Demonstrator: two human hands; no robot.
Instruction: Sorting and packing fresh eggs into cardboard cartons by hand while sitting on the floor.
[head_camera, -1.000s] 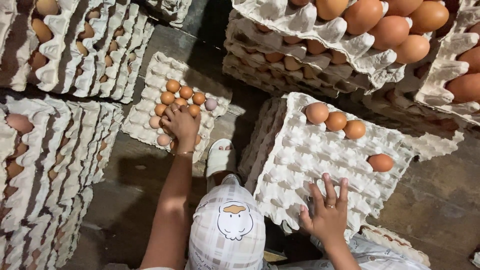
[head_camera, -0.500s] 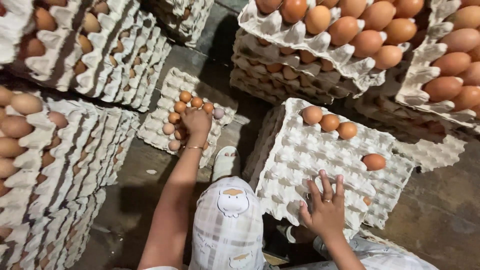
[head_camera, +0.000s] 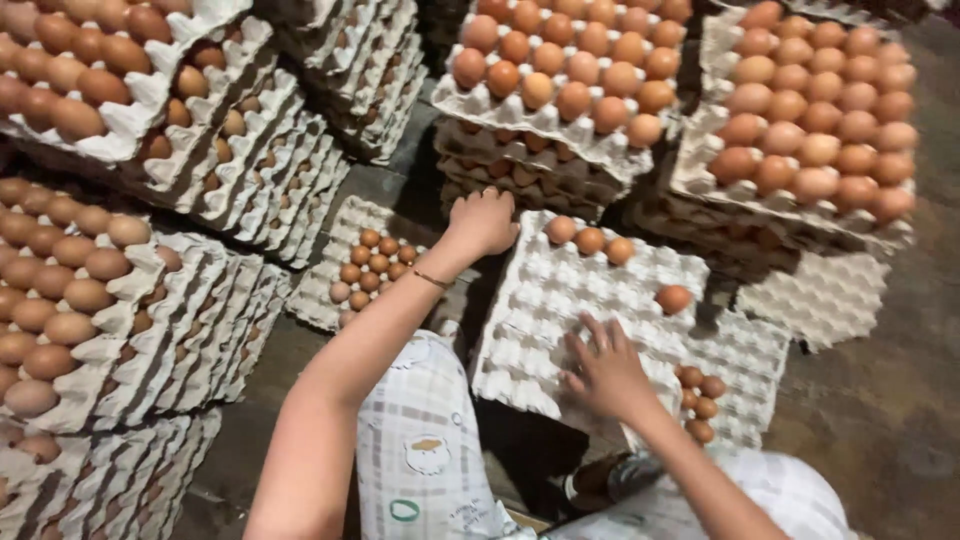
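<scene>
Left hand (head_camera: 484, 220) moved off small-egg tray (head_camera: 372, 262) to grey tray (head_camera: 560, 300) corner, clenched, contents hidden | right hand (head_camera: 603, 366) stays flat, released, on tray | eggs (head_camera: 590, 238) just right of left hand: transfer under way.

The egg tray (head_camera: 560, 300) under the right hand (head_camera: 605, 372) was seen to be moulded paper pulp, grey-white, matt and rough. The brown eggs (head_camera: 590, 240) beside the left hand (head_camera: 483, 222) were noted as smooth-shelled with a dull sheen. A thin metallic bracelet (head_camera: 432, 279) was observed. Checked trousers (head_camera: 420, 430) appeared as soft matt cloth; the floor (head_camera: 880, 400) looked rough and stained.
</scene>
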